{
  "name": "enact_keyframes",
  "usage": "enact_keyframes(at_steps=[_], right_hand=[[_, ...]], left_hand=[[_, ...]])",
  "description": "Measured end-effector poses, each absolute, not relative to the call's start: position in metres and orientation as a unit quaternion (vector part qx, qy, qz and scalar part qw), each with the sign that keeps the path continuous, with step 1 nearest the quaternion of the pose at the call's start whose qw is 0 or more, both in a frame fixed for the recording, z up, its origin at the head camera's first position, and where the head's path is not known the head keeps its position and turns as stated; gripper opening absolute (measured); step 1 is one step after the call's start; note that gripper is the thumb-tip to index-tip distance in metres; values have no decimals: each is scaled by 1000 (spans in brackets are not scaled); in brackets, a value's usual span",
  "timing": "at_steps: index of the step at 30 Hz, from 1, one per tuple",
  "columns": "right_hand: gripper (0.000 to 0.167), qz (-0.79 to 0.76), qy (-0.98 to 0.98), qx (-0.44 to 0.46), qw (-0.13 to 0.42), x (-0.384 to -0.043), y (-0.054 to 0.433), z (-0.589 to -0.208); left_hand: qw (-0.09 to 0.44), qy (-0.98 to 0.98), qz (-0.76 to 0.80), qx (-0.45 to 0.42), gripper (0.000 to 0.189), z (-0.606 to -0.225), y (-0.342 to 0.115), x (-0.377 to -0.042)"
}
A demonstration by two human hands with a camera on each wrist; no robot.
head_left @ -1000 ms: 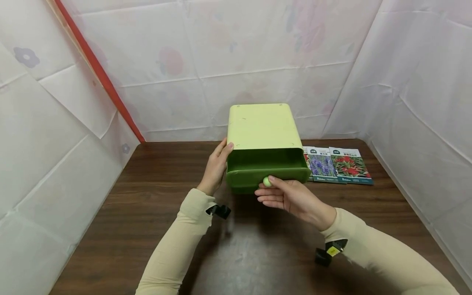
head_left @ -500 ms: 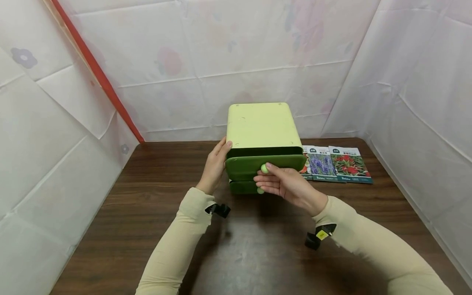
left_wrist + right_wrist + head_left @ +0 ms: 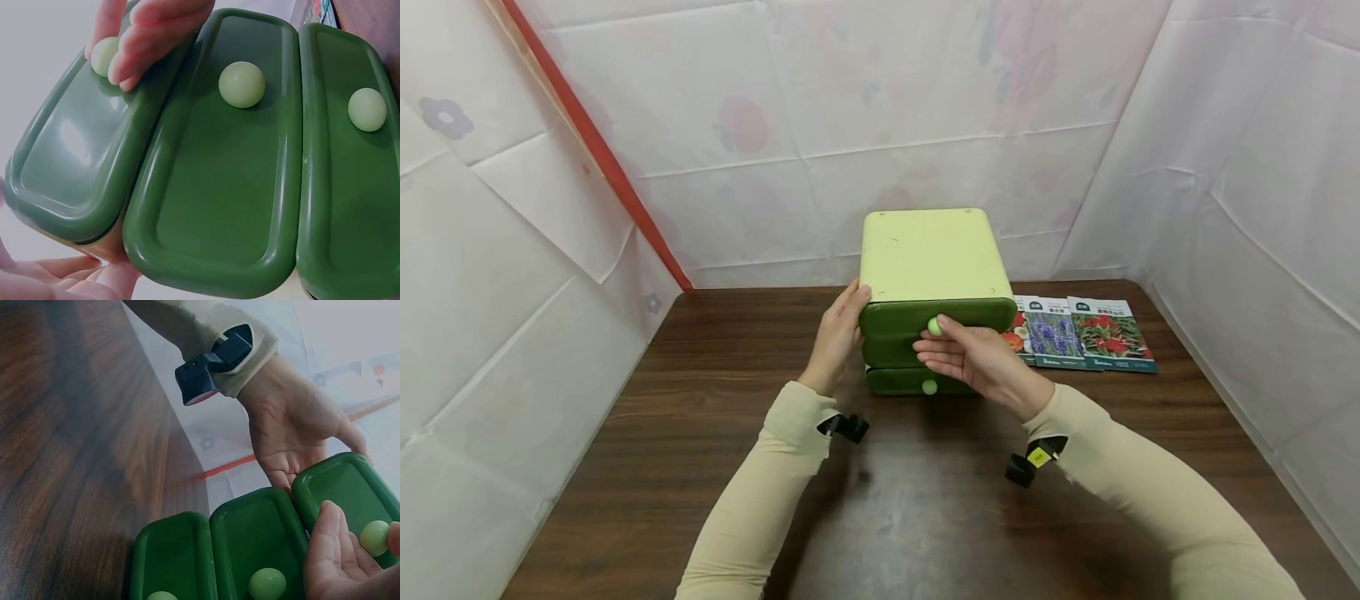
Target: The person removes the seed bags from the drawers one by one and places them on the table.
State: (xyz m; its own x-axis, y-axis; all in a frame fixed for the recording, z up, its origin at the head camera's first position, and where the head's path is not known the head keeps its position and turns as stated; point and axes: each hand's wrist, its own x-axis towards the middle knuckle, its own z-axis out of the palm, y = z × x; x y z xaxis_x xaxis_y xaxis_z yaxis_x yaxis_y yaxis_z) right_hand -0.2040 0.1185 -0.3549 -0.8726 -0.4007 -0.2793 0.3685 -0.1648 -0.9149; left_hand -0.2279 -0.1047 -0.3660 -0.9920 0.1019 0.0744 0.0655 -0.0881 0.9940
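Between white cloth walls (image 3: 850, 92), bare wood of the brown table (image 3: 640, 467) stretches left of and in front of a three-drawer cabinet (image 3: 931, 254), which stands toward the far edge. Its top drawer (image 3: 889, 318) sits close against the front edge. Flower packets (image 3: 1054, 333) lie just beside the right side, narrowing the room there. The left hand (image 3: 837, 342) rests with fingers laid along the left side, thumb at the top's front corner; the right hand (image 3: 988, 365) pinches the top knob (image 3: 935, 326).

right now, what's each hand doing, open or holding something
Left hand: open, resting against the left side of the drawer unit.
Right hand: closed, pinching the top knob.
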Motion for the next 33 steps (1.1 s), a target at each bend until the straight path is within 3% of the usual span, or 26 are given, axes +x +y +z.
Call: enact_keyframes(at_steps=[25, 33], right_hand=[[66, -764, 584, -19, 273, -194, 134, -356], [62, -751, 593, -14, 290, -196, 140, -376]], left_hand=[[18, 691, 722, 34, 70, -367, -102, -223], [22, 693, 720, 35, 68, -366, -101, -224]])
